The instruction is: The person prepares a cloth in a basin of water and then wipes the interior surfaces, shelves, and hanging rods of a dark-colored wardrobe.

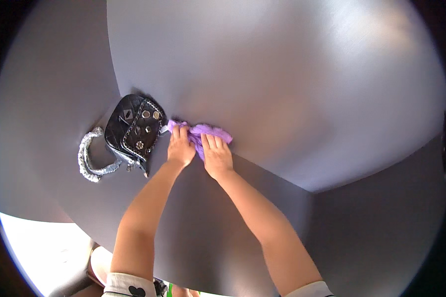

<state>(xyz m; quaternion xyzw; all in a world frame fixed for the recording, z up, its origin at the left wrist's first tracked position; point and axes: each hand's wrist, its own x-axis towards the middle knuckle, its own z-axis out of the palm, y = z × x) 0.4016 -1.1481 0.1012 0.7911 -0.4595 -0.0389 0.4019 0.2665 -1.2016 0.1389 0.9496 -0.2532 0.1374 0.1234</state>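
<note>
A bunched purple cloth point(212, 130) lies on the dark grey surface, along the foot of a grey wall. My left hand point(181, 147) holds down its left part, fingers close together on top. On its middle and right part my right hand point(218, 154) presses in the same way, fingers pointing away from me. A small pale tag point(164, 129) shows at the cloth's left end. Just left of my left hand is a black quilted handbag point(133, 128) with chain trim and metal ornaments. Its ruched silvery handle point(84, 156) curves out to the left.
The grey wall point(245, 74) rises behind the cloth, with side panels point(52, 81) to the left and right point(375, 222). The grey surface point(193, 215) ends in a curved near edge. Beyond it at lower left are a bright area and a partly hidden rounded pale object point(101, 261).
</note>
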